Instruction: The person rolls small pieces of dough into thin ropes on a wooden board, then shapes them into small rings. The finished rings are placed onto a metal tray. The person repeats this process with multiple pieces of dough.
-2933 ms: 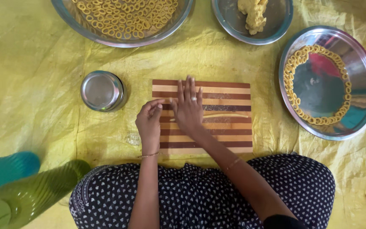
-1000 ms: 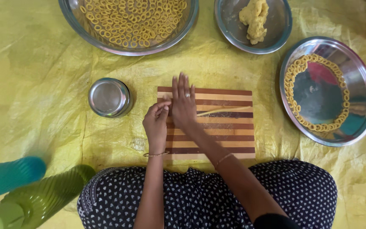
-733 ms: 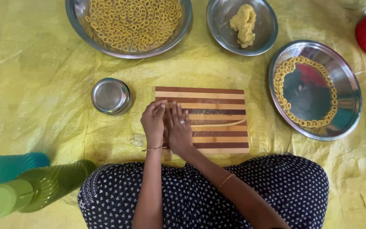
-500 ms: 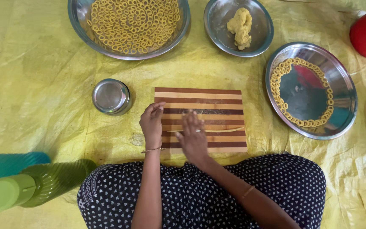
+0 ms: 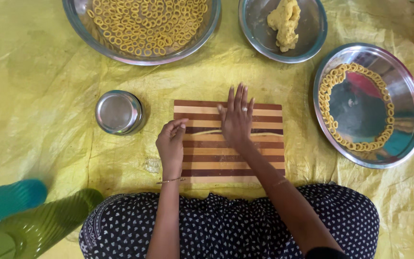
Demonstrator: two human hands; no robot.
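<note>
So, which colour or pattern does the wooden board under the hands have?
The board has horizontal stripes, dark brown alternating with light tan wood. The head view shows it clearly.

Right hand (image 5: pixel 237 121): laid flat, palm down, fingers extended fwd and slightly spread; a ring is worn on one finger. Right forearm is angled in from lower right, wrist straight, thin bangle at wrist. Left hand (image 5: pixel 170 144): loosely curled, fingertips pinched together and pointed toward the right hand. Left forearm is held approx. vertical in view, bangle at wrist.
</note>
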